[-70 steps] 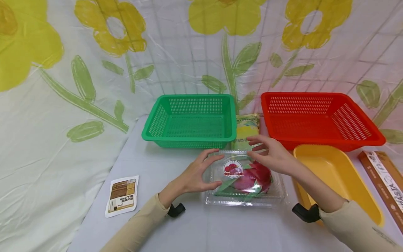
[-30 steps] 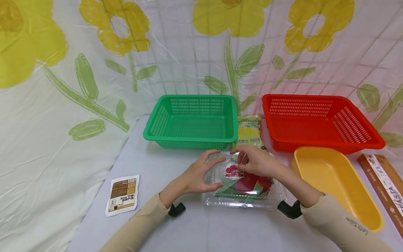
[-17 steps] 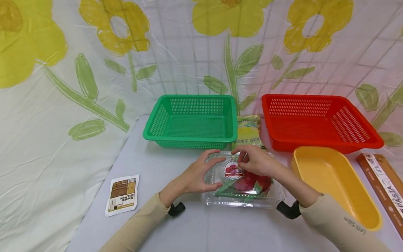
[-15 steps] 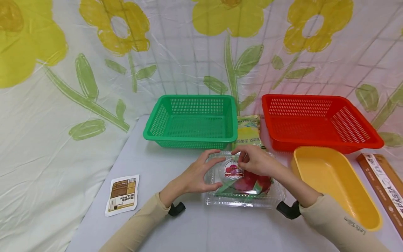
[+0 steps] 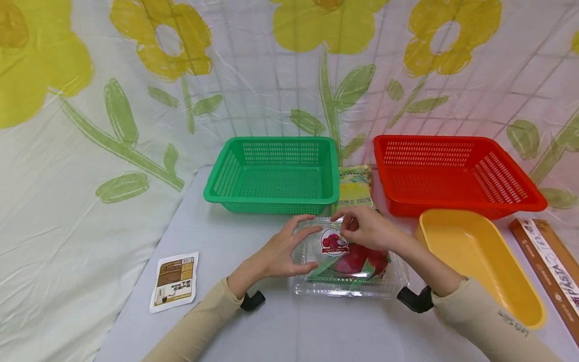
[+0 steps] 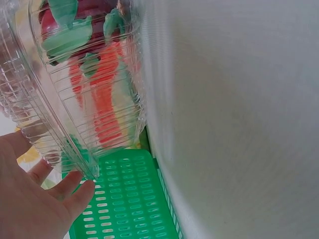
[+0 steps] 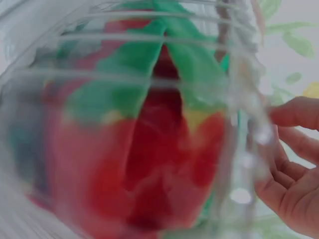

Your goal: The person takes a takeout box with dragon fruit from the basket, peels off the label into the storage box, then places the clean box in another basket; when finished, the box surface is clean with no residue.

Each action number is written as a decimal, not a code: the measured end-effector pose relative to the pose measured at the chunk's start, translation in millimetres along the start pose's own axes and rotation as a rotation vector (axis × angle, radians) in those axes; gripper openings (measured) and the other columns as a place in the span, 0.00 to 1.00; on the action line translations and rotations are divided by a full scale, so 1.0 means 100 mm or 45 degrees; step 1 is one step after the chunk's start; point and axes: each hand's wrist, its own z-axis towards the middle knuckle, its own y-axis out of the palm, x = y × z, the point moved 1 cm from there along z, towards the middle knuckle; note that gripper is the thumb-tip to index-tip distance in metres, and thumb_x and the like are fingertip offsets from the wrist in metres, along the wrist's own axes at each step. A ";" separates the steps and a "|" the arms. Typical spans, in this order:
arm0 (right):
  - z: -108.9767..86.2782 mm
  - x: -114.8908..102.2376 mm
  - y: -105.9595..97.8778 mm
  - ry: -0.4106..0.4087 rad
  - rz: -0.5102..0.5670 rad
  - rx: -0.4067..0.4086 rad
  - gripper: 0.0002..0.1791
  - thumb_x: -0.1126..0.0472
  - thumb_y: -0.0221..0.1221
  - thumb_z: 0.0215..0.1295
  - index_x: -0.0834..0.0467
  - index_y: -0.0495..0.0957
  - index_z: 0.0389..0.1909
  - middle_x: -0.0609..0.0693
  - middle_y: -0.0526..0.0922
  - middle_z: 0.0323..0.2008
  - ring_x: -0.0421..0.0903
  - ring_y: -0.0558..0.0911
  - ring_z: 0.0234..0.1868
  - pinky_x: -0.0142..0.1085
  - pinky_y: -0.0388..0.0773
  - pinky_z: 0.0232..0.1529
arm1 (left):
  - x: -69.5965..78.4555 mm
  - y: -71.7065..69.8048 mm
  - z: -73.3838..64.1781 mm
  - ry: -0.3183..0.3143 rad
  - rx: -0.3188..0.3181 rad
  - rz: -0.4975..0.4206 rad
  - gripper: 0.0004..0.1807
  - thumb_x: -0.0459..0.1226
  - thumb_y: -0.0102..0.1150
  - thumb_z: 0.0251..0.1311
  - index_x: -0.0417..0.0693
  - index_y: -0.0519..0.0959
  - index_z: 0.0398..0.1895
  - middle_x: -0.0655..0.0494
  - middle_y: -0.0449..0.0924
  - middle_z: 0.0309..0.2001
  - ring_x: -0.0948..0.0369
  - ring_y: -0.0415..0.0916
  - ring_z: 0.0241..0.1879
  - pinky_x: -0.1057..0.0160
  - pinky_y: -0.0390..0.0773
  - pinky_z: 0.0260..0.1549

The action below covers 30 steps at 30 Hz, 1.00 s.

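My right hand (image 5: 373, 230) has slid leftward across the lid — its loose spread drawn in narrow, thumb and fingertips bunched at the edge of the round sticker (image 5: 333, 243). I cannot tell whether they pinch anything. My left hand (image 5: 278, 255) stays as it was, wide, thumb and fingers parted about the left side of the clear box (image 5: 344, 290). The box sits between my two hands, lid shut, the red-and-green fruit (image 5: 355, 261) inside below my right palm; the green basket (image 5: 271, 202) stands just beyond my left fingers. I judge the work has narrowed to the sticker — the fruit itself is untouched.
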 end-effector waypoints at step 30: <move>-0.17 0.19 -0.34 0.010 0.095 0.156 0.09 0.71 0.63 0.61 0.64 0.82 0.43 0.51 0.81 0.31 0.47 0.79 0.29 0.32 0.81 0.34 | -0.01 0.01 0.00 -0.020 -0.006 0.020 0.42 0.55 0.66 0.51 0.51 0.67 0.70 0.50 0.52 0.73 0.54 0.55 0.71 0.43 0.74 0.55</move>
